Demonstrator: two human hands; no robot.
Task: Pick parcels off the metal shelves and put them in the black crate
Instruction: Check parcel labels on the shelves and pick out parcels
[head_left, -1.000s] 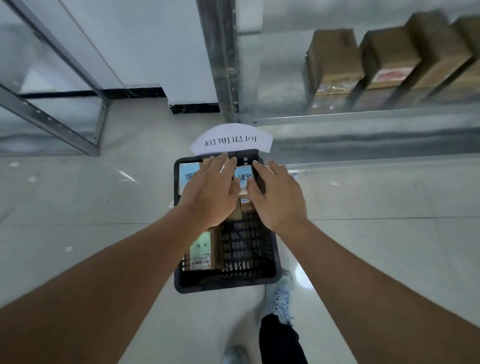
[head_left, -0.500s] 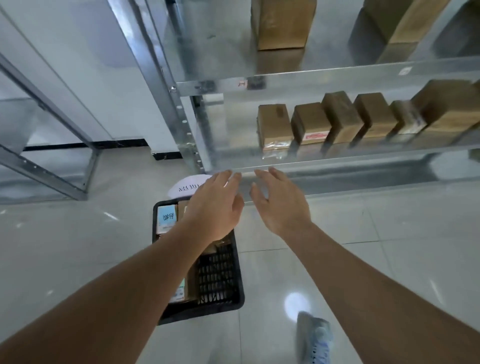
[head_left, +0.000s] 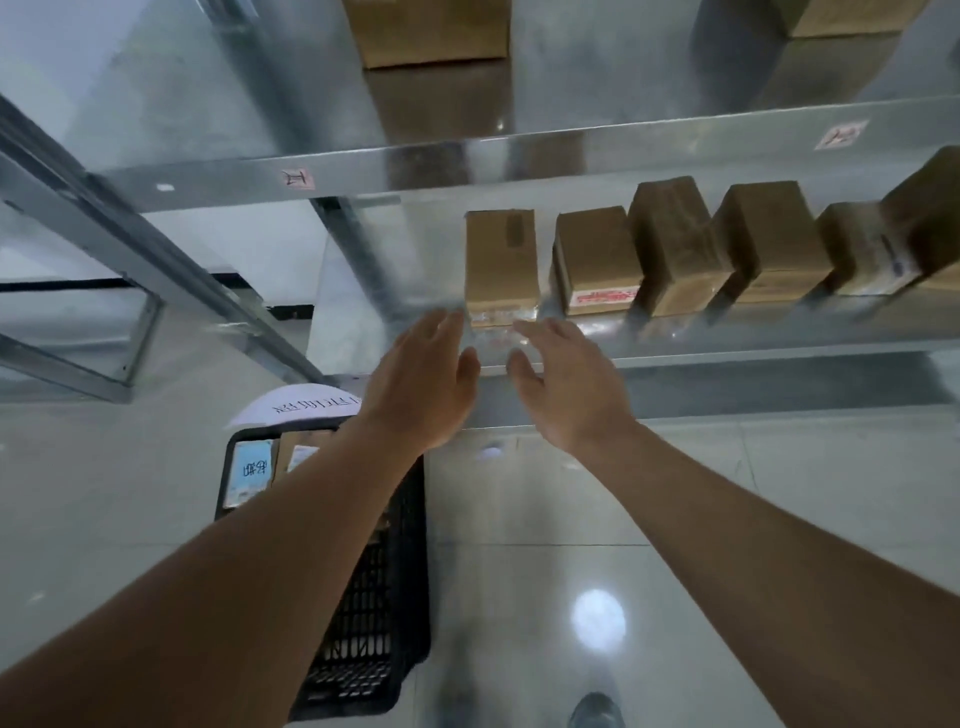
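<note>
Reaching toward the leftmost parcel (head_left: 500, 262) on the metal shelf (head_left: 727, 338), the left hand (head_left: 423, 387) and right hand (head_left: 566, 387) are spread, empty and just short of it. A careless grab could nudge the neighbouring parcel (head_left: 595, 257) (they stand close), and the black crate (head_left: 410, 597) waits below-left on the floor.

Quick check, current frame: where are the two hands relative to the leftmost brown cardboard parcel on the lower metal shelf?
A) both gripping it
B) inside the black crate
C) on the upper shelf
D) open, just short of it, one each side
D: the left hand and right hand are open with straight fingers, just in front of the leftmost brown cardboard parcel, holding nothing.
</note>
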